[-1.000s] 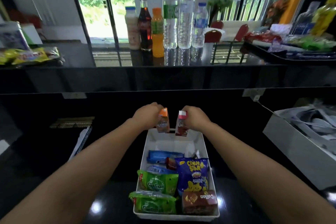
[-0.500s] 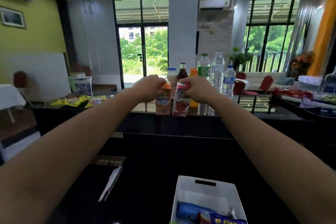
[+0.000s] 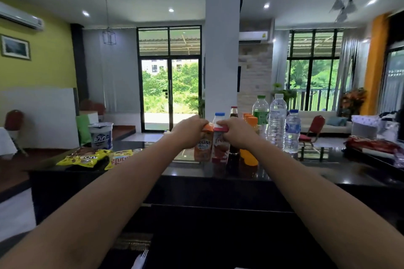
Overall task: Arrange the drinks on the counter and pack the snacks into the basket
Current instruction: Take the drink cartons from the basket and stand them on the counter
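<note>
Counter front edge | left hand grips orange carton | right hand grips red carton, seemingly touching

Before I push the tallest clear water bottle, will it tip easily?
Probably, if pushed high: the water bottle is tall and narrow. It looks full, so likely heavy. The green-capped bottle stands close and could fall too.

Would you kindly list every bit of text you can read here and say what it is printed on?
"eon": yellow packet.
"4in1", faint, under partly hidden Thai letters: orange carton, held by the left hand.
Too blurred to read: the red carton held by the right hand, the white tub, and the labels on the bottles.
</note>
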`<act>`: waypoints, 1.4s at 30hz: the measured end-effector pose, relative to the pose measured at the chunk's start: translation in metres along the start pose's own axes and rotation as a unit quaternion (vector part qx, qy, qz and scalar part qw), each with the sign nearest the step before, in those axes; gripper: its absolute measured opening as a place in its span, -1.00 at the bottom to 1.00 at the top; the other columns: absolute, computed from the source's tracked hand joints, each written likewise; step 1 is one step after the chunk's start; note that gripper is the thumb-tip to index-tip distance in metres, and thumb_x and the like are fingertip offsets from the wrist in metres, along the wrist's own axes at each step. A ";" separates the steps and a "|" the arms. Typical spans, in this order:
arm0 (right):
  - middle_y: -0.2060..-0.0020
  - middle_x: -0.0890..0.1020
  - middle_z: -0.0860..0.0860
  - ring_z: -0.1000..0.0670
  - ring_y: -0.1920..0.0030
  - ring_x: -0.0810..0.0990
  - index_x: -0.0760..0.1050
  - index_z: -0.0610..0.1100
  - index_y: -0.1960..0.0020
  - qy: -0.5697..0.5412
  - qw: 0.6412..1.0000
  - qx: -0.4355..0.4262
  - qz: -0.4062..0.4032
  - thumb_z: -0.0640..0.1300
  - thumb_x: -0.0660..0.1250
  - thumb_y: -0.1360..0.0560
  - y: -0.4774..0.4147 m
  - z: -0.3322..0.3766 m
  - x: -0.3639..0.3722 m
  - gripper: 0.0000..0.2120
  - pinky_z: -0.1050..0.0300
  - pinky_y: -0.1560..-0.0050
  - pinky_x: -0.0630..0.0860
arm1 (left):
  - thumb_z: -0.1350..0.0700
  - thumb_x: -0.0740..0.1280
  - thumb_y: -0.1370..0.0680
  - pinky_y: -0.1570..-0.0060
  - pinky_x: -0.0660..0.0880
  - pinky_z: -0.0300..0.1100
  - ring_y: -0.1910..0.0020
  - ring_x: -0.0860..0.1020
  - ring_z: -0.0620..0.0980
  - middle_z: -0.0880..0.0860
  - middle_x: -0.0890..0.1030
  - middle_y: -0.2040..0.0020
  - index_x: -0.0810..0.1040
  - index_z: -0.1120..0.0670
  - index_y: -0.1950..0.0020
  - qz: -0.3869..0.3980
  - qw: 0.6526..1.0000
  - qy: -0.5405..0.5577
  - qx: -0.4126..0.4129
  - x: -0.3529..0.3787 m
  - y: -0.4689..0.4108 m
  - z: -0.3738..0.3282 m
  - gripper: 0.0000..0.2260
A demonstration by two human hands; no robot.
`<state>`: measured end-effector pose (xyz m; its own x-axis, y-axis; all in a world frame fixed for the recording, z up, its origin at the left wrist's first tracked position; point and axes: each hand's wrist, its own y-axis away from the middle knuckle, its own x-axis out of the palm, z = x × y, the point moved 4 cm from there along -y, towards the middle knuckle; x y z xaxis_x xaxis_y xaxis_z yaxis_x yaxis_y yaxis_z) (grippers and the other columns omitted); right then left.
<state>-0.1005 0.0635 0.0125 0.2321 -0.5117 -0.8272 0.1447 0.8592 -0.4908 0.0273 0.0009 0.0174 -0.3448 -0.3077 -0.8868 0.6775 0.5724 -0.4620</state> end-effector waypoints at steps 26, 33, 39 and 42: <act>-0.44 0.27 -0.04 -0.11 -0.17 0.54 0.15 -0.02 -0.47 0.008 1.000 -0.002 -0.021 -0.33 0.37 -0.43 -0.038 -0.019 0.097 -0.29 0.04 0.03 0.56 | 0.14 0.44 -0.44 -0.20 0.48 0.01 -0.32 0.43 0.12 0.06 0.15 -0.53 0.05 0.00 -0.55 0.020 0.996 0.082 0.004 0.077 -0.012 0.074 -0.21; -0.43 0.21 -0.05 -0.13 -0.11 0.56 0.14 0.06 -0.42 -0.006 0.999 -0.013 -0.051 -0.37 0.34 -0.43 -0.037 -0.023 0.106 -0.29 -0.08 0.05 0.64 | 0.10 0.47 -0.43 -0.20 0.48 0.05 -0.37 0.36 0.10 0.04 0.15 -0.50 0.05 -0.01 -0.54 -0.019 0.996 0.081 0.013 0.087 -0.012 0.080 -0.18; -0.44 0.21 -0.08 -0.15 -0.16 0.54 0.12 0.01 -0.46 0.001 0.997 -0.013 -0.070 -0.36 0.32 -0.45 -0.050 -0.023 0.116 -0.30 -0.02 0.03 0.62 | 0.12 0.45 -0.45 0.01 0.55 0.01 -0.32 0.43 0.11 0.00 0.13 -0.51 0.02 -0.07 -0.52 -0.027 0.998 0.050 -0.011 0.096 -0.027 0.091 -0.20; -0.42 0.24 -0.08 -0.14 -0.16 0.54 0.14 -0.02 -0.46 0.007 0.997 -0.020 -0.080 -0.34 0.33 -0.45 -0.060 -0.026 0.123 -0.32 0.00 0.03 0.62 | 0.12 0.45 -0.44 0.03 0.56 0.02 -0.29 0.44 0.12 0.01 0.14 -0.50 0.04 -0.07 -0.51 -0.033 0.998 0.046 -0.019 0.102 -0.034 0.097 -0.21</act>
<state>-0.1053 -0.0506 -0.0664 0.1959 -0.6428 -0.7406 0.1412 0.7658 -0.6273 0.0315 -0.1237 -0.0564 -0.4466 -0.2758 -0.8512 0.6275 0.5817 -0.5176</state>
